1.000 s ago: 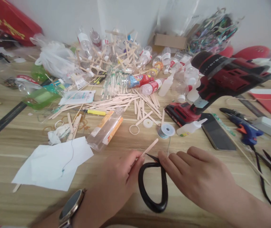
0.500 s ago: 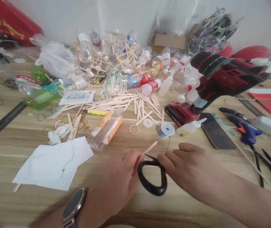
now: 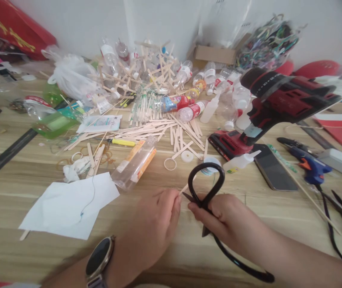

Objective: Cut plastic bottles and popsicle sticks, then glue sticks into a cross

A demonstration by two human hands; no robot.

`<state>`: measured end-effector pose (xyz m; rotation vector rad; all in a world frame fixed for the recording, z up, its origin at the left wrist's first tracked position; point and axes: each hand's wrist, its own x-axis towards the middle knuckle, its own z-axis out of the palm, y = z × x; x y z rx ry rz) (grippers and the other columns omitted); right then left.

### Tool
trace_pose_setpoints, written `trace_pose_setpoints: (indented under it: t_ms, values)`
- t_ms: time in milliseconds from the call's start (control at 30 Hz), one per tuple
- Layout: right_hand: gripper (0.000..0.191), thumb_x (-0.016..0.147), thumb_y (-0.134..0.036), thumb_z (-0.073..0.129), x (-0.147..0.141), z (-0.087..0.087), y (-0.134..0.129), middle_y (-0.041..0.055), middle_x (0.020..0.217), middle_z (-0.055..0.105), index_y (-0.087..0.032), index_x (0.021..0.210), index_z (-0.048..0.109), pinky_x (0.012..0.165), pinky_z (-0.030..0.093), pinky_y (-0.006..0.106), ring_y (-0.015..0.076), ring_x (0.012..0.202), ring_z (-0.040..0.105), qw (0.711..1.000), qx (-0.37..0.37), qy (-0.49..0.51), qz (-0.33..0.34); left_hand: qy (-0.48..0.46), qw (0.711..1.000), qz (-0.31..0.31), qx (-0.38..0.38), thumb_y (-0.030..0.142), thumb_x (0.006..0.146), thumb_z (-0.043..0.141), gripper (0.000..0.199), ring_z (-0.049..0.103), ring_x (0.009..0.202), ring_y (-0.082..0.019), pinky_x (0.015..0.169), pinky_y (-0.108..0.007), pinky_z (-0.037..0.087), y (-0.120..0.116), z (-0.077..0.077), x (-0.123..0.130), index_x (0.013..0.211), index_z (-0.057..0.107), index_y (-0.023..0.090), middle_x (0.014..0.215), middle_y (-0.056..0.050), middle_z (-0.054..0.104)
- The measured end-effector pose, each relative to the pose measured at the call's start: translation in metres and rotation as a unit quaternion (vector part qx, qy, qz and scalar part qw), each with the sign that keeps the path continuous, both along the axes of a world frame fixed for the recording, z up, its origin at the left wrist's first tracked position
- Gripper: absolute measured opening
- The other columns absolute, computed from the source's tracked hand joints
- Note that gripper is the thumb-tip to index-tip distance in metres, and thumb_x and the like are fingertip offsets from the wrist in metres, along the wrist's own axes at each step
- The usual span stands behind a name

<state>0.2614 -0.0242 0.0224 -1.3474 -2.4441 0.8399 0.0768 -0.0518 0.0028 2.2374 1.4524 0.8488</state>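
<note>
My left hand point(image 3: 156, 218), with a watch point(image 3: 99, 258) on its wrist, is closed on a thin wooden stick point(image 3: 184, 189) whose far end points up and right. My right hand point(image 3: 221, 214) grips black-handled scissors point(image 3: 206, 203) around the pivot, not through the loops. One loop stands up above the fist and the other hangs below it, so the handles are spread. A dark blade tip lies close against the stick beside my left fingers; whether it touches cannot be made out. Behind the scissors' upper loop a spool of thread point(image 3: 211, 171) is partly hidden.
White paper point(image 3: 57, 212) with a thread on it lies left, near a clear bottle point(image 3: 133, 164). A red cordless drill point(image 3: 267, 108), glue bottle point(image 3: 241, 161), phone point(image 3: 274, 168) and glue gun point(image 3: 309, 160) stand or lie right. Wooden sticks point(image 3: 147, 130) and bottles heap up behind.
My right hand has turned the scissors over: a loop that hung below the fist now rises above it, and the other loop shows below. My left hand keeps the stick in nearly the same place.
</note>
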Motion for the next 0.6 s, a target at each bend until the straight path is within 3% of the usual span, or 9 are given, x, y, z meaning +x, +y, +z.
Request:
trace_pose_setpoints:
  t_ms: [167,267,367,433,467,500,567,600]
  values:
    - [0.040,0.094,-0.042,0.043,-0.008,-0.002,-0.005,-0.0051,0.049,0.042,-0.020,0.062,0.053,0.042,0.031,0.022,0.0105,0.044,0.045,0.970,-0.188,0.119,-0.096,0.028,0.998,-0.007,0.053,0.016,0.101,0.033,0.028,0.060,0.064,-0.017,0.059,-0.028,0.045,0.000,-0.007,0.000,0.083,0.055,0.020,0.072,-0.002,0.064]
    - [0.046,0.088,-0.061,0.048,-0.011,-0.006,-0.008,-0.0094,0.043,0.032,-0.021,0.065,0.053,0.034,0.026,0.020,0.0086,0.034,0.038,0.917,-0.323,0.162,-0.170,0.039,0.996,-0.012,0.081,0.013,0.100,0.034,0.028,0.059,0.064,-0.018,0.059,-0.029,0.044,0.001,-0.011,0.000,0.081,0.054,0.020,0.070,-0.001,0.061]
    - [0.054,0.079,-0.074,0.052,-0.014,-0.008,-0.013,-0.0101,0.042,0.035,-0.021,0.069,0.053,0.030,0.027,0.018,0.0084,0.031,0.039,0.859,-0.415,0.209,-0.215,0.057,0.994,-0.008,0.094,0.013,0.100,0.033,0.029,0.058,0.064,-0.019,0.059,-0.030,0.044,0.002,-0.012,0.000,0.082,0.055,0.020,0.069,-0.002,0.060]
    - [0.056,0.082,-0.076,0.046,-0.015,-0.008,-0.016,-0.0093,0.041,0.039,-0.021,0.074,0.054,0.029,0.028,0.019,0.0098,0.030,0.042,0.848,-0.437,0.207,-0.217,0.073,0.994,-0.007,0.084,0.013,0.100,0.032,0.029,0.059,0.067,-0.020,0.061,-0.032,0.045,0.002,-0.011,0.001,0.088,0.058,0.019,0.071,-0.003,0.062]
    - [0.055,0.087,-0.072,0.041,-0.015,-0.008,-0.016,-0.0087,0.041,0.041,-0.021,0.076,0.054,0.029,0.027,0.019,0.0104,0.030,0.042,0.867,-0.414,0.186,-0.207,0.071,0.994,-0.008,0.078,0.014,0.100,0.032,0.029,0.059,0.068,-0.021,0.062,-0.032,0.045,0.003,-0.011,0.001,0.090,0.058,0.018,0.072,-0.004,0.063]
    - [0.052,0.093,-0.065,0.035,-0.013,-0.008,-0.016,-0.0079,0.040,0.042,-0.020,0.075,0.055,0.030,0.027,0.020,0.0105,0.030,0.043,0.908,-0.348,0.148,-0.179,0.060,0.996,-0.009,0.068,0.015,0.100,0.031,0.029,0.060,0.069,-0.021,0.063,-0.032,0.046,0.003,-0.010,0.001,0.092,0.059,0.018,0.073,-0.004,0.064]
    - [0.047,0.102,-0.045,0.032,-0.008,-0.006,-0.014,-0.0040,0.045,0.050,-0.020,0.069,0.054,0.036,0.029,0.021,0.0109,0.035,0.049,0.985,-0.137,0.045,-0.093,0.012,0.999,-0.010,0.029,0.018,0.101,0.031,0.029,0.061,0.070,-0.020,0.064,-0.032,0.046,0.004,-0.008,0.001,0.093,0.059,0.018,0.077,-0.004,0.066]
    - [0.043,0.102,-0.034,0.034,-0.004,-0.005,-0.012,-0.0018,0.049,0.055,-0.019,0.067,0.055,0.040,0.030,0.023,0.0112,0.039,0.052,0.999,-0.021,-0.007,-0.046,-0.017,1.000,-0.010,-0.005,0.020,0.102,0.032,0.028,0.062,0.071,-0.020,0.064,-0.031,0.047,0.005,-0.006,0.000,0.093,0.058,0.019,0.079,-0.004,0.067]
